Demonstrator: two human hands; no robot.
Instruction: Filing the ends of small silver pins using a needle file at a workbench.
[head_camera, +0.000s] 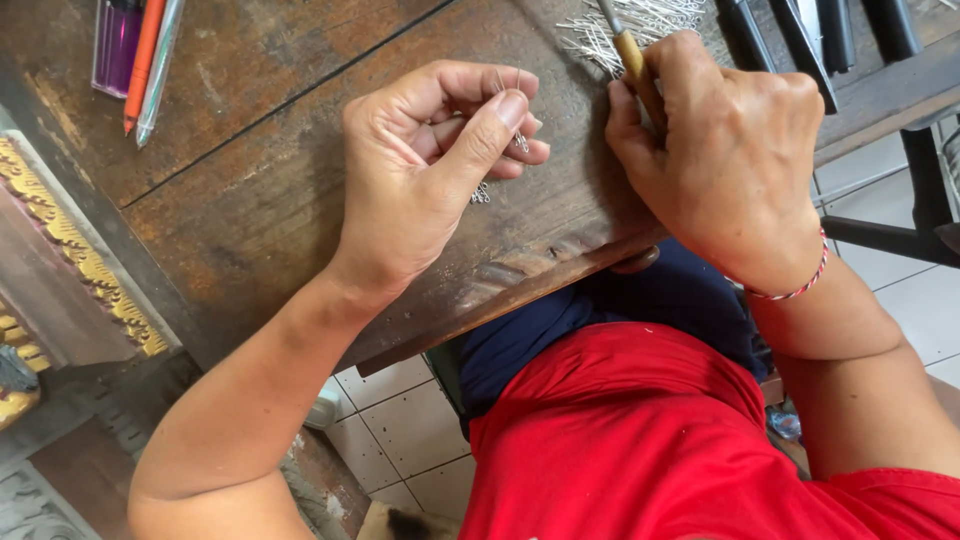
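Nearest is the person's red shirt (640, 440), with dark blue cloth (660, 300) above it at the lap. Pale floor tiles (400, 430) show under the table edge on the near left, and more tiles on the right.

Both forearms reach out over the worn wooden table (260, 200), whose near edge runs slantwise across the middle. The right wrist carries a thin red-and-white string bracelet (800, 290).

The left hand (430, 170) rests on the tabletop, curled nearly closed. Its thumb presses against the bent forefinger, pinching a thin silver wire piece (520, 135) with a small twisted end; another tiny twisted bit (481, 193) hangs just below the fingers, close to the wood.

The right hand (720, 150) lies just to the right, well closed around a small tool with a wooden handle (632, 60). The handle comes out between thumb and forefinger, and its metal shaft points to the far side.

Farther on, at the far edge of the table, the tool's tip sits over a heap of thin silver wires (630, 20). Dark chair bars (830, 30) stand at the far right. At the far left lie an orange pen (140, 60), a clear pen beside it and a purple packet (115, 40). A gold-trimmed carved frame (70, 250) leans along the left side.
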